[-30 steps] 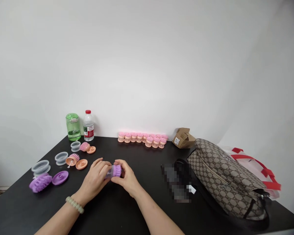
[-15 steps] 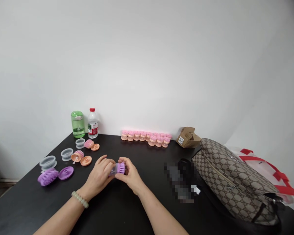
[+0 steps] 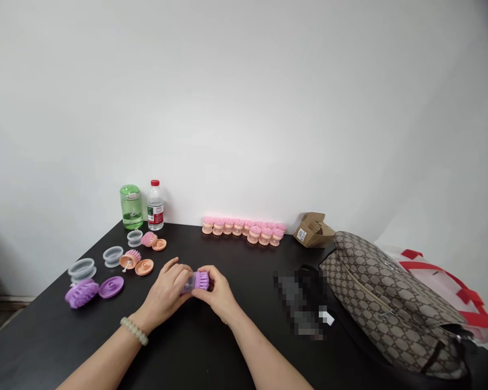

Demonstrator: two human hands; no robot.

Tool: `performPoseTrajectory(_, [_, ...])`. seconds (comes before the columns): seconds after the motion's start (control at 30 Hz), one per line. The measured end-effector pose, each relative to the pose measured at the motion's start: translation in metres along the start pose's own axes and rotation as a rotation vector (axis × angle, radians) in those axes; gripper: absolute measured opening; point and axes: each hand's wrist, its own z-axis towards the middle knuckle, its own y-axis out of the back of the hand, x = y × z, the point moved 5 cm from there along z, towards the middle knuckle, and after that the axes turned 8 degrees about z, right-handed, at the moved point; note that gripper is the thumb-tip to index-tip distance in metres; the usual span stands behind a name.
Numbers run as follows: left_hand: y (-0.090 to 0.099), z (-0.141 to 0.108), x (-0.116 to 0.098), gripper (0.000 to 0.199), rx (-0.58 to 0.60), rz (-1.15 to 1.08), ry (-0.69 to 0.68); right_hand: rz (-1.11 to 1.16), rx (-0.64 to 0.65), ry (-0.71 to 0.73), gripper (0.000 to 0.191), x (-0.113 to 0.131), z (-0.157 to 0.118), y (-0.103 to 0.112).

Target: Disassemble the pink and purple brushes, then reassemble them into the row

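Brush [image 3: 196,281] horizontal between left hand [image 3: 165,290] and right hand [image 3: 218,292], bristles [image 3: 204,280] rightward.

A bracelet of smooth, pale green, jade-like oval beads [image 3: 134,331], strung closely on a single strand, circles the left wrist just behind the left hand [image 3: 165,292]. The beads are rounded and faintly glossy. The bare left forearm [image 3: 97,363] tapers toward that bracelet from the lower edge of the view. Across from the bracelet, the right hand [image 3: 219,297] has slender fingers, and the bare right forearm [image 3: 264,352] narrows smoothly to the wrist.
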Motion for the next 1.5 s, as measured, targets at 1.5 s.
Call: performPoseTrajectory(1.5, [-0.007, -0.007, 0.044, 0.05, 0.114, -0.997, 0.78, -0.611, -0.088, 0.413, 0.078, 0.027, -0.008, 0.011])
